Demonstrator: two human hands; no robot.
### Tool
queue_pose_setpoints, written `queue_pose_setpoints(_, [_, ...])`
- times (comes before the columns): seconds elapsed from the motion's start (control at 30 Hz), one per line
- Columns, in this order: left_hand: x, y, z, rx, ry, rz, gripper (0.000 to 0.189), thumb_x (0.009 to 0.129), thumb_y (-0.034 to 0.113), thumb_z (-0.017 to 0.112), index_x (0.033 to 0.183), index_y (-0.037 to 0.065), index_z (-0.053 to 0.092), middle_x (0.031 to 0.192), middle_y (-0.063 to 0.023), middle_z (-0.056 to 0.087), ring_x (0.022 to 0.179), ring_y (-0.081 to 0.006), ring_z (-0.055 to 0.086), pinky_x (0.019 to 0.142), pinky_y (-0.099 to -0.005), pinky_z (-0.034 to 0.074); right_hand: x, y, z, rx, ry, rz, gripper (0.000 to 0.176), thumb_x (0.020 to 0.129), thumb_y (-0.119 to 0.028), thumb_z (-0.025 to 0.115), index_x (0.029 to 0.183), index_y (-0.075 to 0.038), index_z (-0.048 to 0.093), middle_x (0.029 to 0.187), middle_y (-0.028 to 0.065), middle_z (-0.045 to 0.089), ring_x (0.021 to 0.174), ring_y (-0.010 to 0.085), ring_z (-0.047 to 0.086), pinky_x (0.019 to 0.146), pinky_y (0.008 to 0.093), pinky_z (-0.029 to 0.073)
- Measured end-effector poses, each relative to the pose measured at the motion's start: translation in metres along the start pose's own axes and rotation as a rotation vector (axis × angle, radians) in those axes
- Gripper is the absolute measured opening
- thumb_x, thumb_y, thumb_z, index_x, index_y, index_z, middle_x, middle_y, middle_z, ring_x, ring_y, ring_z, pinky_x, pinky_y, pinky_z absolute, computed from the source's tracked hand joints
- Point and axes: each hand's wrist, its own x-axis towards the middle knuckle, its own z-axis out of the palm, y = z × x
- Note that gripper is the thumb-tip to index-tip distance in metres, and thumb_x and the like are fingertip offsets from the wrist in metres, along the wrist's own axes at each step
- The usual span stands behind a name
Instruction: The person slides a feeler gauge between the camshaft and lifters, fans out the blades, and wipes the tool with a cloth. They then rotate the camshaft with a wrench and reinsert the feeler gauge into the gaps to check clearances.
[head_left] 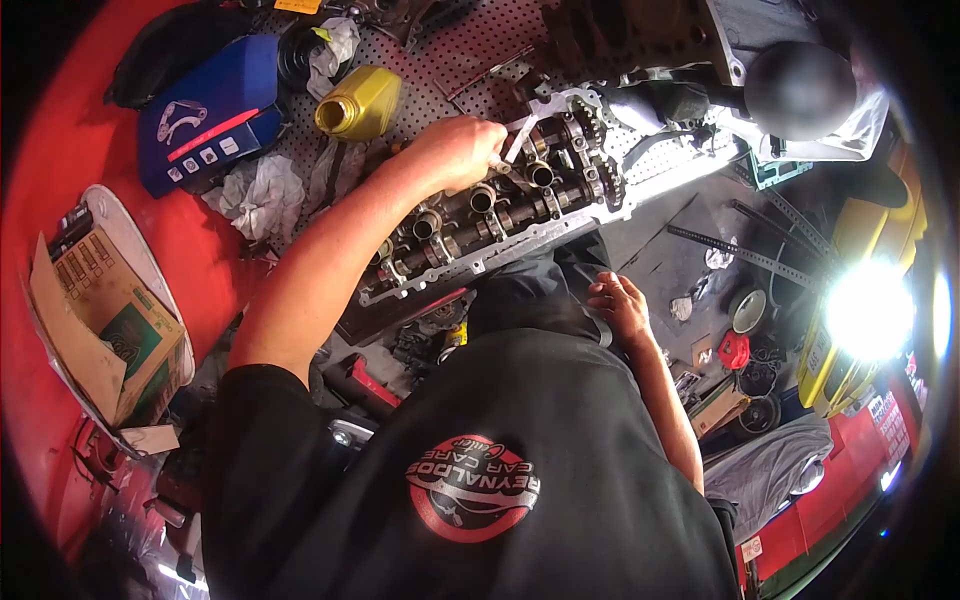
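Observation:
A cylinder head (450, 235) with camshafts and round metal tubes lies aslant on a perforated metal bench (420, 45). Over its upper side, my left hand (465, 152) is closed round a flat silver tool (519, 138), which looks like a wrench. The tool's far end reaches toward the timing gear (604, 175) at the right end of the head. Below and to the right, my right hand (621, 308) hangs beside my dark trousers, away from the head. Its fingers are loosely bent and apart, with nothing visible in them.
A yellow open bottle (357, 103), crumpled paper (262, 197) and a blue box (212, 115) stand left of the head. A large metal engine part (650, 35) is at the top. An open cardboard box (110, 330) is far left; a bright lamp (868, 310) shines right.

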Motion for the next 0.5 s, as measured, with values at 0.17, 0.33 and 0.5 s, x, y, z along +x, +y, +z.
queue_pose_setpoints(0.17, [-0.001,-0.002,0.005,0.049,0.012,0.018,0.013,0.089,0.017,0.062,0.090,0.004,0.061,0.083,-0.0165,0.067,0.085,-0.0350,0.066,0.073,-0.0460,0.049,0.001,0.000,0.002,-0.084,0.019,0.006,0.037,0.100,-0.039,0.053,0.118,-0.007,0.059,0.098,0.0040,0.066,0.078,0.0126,0.062,0.066,0.0250,0.046])
queue_pose_setpoints(0.33, [-0.005,0.000,0.008,0.108,0.086,0.113,0.012,0.089,0.017,0.063,0.090,0.005,0.061,0.078,-0.0170,0.067,0.079,-0.0360,0.067,0.073,-0.0475,0.050,0.008,-0.002,0.010,-0.046,-0.011,0.014,0.038,0.100,-0.039,0.053,0.119,-0.007,0.059,0.098,0.0035,0.066,0.077,0.0117,0.062,0.063,0.0249,0.046])
queue_pose_setpoints(0.5, [-0.011,-0.004,0.013,0.205,0.076,0.180,0.012,0.083,0.015,0.062,0.091,0.006,0.061,0.081,-0.0148,0.068,0.081,-0.0321,0.068,0.075,-0.0476,0.052,0.009,-0.010,0.020,-0.089,-0.005,0.001,0.036,0.100,-0.036,0.053,0.119,-0.005,0.060,0.098,0.0058,0.067,0.076,0.0122,0.063,0.063,0.0260,0.047])
